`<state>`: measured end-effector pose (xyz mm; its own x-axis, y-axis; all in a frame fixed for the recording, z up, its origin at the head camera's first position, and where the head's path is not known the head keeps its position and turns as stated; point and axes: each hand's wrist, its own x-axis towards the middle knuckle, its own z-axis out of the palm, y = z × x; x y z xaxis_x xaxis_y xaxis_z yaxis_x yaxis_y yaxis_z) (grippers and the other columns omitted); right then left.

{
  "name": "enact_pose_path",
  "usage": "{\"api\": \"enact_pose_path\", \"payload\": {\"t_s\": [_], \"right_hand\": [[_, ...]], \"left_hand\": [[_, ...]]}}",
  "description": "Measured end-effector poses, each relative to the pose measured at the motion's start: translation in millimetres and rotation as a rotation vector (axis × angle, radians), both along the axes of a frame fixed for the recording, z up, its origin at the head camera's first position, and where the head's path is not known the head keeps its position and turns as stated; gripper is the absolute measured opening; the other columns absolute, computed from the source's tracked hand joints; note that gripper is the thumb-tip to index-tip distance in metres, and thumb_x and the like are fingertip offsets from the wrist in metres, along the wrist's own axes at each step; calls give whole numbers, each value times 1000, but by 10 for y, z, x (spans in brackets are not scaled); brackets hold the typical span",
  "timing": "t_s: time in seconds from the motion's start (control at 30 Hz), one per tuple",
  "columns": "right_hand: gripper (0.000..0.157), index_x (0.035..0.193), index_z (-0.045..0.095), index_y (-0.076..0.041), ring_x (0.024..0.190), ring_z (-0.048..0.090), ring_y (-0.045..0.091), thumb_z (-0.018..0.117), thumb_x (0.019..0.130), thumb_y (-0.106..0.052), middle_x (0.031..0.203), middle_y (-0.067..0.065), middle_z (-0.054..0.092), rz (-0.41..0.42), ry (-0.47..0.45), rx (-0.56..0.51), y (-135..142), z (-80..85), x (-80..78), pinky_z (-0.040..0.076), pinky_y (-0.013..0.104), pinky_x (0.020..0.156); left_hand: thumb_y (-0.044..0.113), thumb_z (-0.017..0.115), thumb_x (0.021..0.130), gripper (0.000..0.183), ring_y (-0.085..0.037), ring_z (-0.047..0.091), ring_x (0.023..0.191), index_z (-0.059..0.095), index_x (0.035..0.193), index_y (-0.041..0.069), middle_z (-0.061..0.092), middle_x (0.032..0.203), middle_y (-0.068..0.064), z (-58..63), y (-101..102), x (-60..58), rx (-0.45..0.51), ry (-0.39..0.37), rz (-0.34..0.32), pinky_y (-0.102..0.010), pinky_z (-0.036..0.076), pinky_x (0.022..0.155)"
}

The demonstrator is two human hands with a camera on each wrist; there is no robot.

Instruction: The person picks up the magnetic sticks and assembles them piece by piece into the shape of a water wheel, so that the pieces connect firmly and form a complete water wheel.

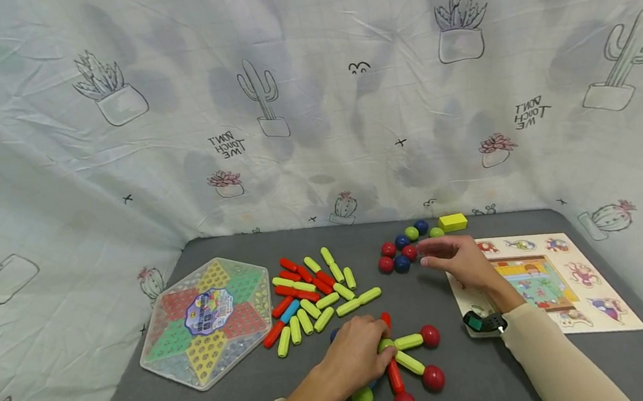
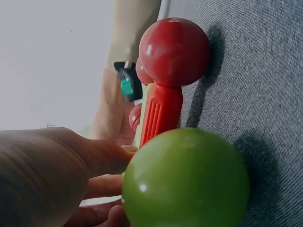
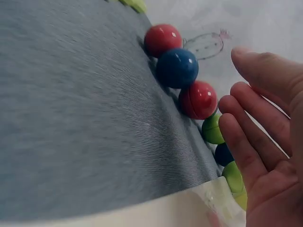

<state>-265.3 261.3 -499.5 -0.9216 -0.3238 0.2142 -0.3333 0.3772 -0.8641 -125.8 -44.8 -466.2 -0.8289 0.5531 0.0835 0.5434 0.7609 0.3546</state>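
Note:
My left hand (image 1: 352, 354) grips the middle of a ball-and-stick construction, around a green ball (image 1: 385, 345). Yellow-green and red sticks spread out from there, tipped with red balls (image 1: 430, 336). Another green ball (image 1: 362, 399) sits at the near side, and the hand hides part of the build. In the left wrist view a green ball (image 2: 187, 179) and a red stick (image 2: 161, 113) lie close to the thumb. My right hand (image 1: 463, 265), fingers extended, is beside a cluster of red, blue and green balls (image 3: 199, 99) with nothing in it.
Loose red and yellow-green sticks (image 1: 323, 318), plus a blue one (image 1: 290, 311), lie left of centre. Farther left is a hexagonal board-game box (image 1: 210, 313). A wooden picture puzzle (image 1: 604, 314) lies under the right forearm. A yellow block (image 1: 453, 222) stands near the back curtain.

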Motion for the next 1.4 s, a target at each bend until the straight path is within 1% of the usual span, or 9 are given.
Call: {"api": "enact_pose_path", "payload": {"t_s": [0.2,0.4,0.57,0.67,0.77,0.93,1.03,1.17,1.4], "right_hand": [[46,137,76,-12,111,74,1,86,98,-35,134,11,78,-65,-33,38,-63,-15,-162,59,18,92],[41,132,79,-9,113,77,16,87,97,-28,132,15,77,-73,10,117,-167,-25,-269,60,18,86],[33,127,82,-10,111,80,26,86,98,-24,125,13,80,-66,69,188,-209,-17,-267,60,17,84],[30,125,83,-11,106,81,24,86,98,-22,121,12,82,-86,113,209,-182,-8,-192,60,18,82],[28,123,83,-11,102,80,18,87,97,-20,118,11,82,-90,136,200,-157,6,-75,61,20,80],[28,124,83,-13,100,78,5,87,96,-19,117,7,83,-31,105,134,-183,9,176,62,20,83],[29,125,82,-14,102,78,4,86,97,-18,119,6,83,43,72,84,-234,-6,335,63,22,86],[28,127,81,-14,104,78,6,84,99,-18,120,5,82,136,6,47,-314,-33,505,62,23,90],[27,129,79,-12,109,78,9,79,103,-19,122,6,81,251,-74,33,-486,-80,580,62,24,94]], "left_hand": [[27,86,97,13,-7,64,79,83,101,15,71,88,6,-22,7,22,12,23,-11,-22,56,72],[27,85,97,13,-7,65,83,83,104,16,71,90,7,-3,18,39,3,31,-19,-22,56,75],[27,83,98,13,-6,62,79,82,100,14,69,87,6,-4,33,26,21,32,-4,-22,54,72],[28,82,99,18,-6,55,70,78,91,13,63,78,6,-21,65,-4,41,43,33,-22,48,63],[32,81,100,30,-6,49,61,71,76,16,54,68,7,-34,115,-55,27,94,98,-22,42,56],[38,80,100,55,-9,41,48,51,56,21,37,53,8,-68,210,-163,-37,137,193,-25,34,44],[38,80,99,60,-11,38,45,44,54,21,30,50,9,-91,252,-209,-53,122,218,-26,31,41],[35,78,96,57,-12,38,43,43,54,21,27,49,10,-113,263,-225,-45,129,234,-27,30,40],[34,79,95,56,-9,35,43,43,54,23,24,49,13,-121,214,-194,10,142,219,-25,26,41]]}}
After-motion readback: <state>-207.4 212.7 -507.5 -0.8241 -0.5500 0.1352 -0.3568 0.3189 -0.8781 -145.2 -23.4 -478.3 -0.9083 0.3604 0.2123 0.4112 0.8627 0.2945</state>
